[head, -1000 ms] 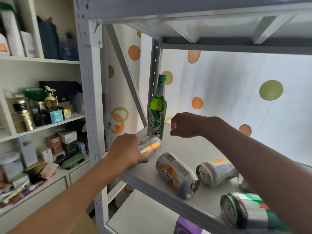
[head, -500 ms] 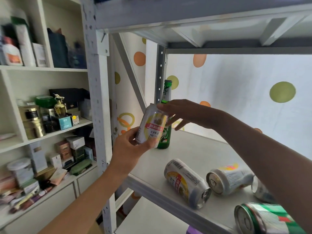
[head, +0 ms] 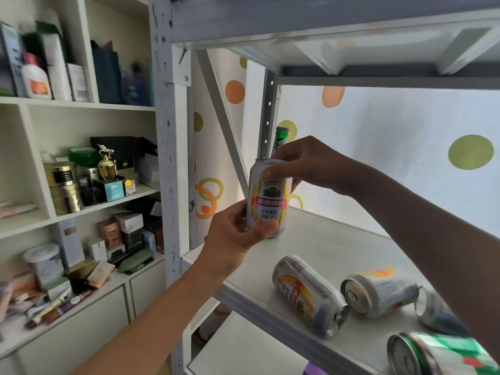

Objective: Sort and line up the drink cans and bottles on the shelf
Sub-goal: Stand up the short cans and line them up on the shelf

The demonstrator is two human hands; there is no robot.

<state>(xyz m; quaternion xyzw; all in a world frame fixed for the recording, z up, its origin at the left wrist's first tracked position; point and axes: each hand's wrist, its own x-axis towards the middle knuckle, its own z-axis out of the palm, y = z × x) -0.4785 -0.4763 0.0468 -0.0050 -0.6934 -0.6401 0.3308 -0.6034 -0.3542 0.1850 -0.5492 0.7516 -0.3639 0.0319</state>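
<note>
From the head camera, the left hand curls round the lower part of a white and yellow can, thumb across the front near its base, while the right hand pinches the can's top rim with thumb and fingertips. The can stands upright at the rear left of the grey shelf; whether its base touches the board or hangs just above it I cannot tell, since the left thumb covers that edge. Holding it at both ends looks like a way to steady it and turn the label to the front as it is set down. Directly behind it a green bottle stands upright in the back corner, only its neck and cap showing above the right hand, so the can seems meant to start a row in front of or beside that bottle. Nearer the front edge, well apart from the held can, four more cans lie on their sides: a second white and yellow can, a silver can with its top facing the camera, another can partly hidden by the right forearm, and a green can at the lower right. These are not yet stood up, so most of the sorting appears left to do.
</note>
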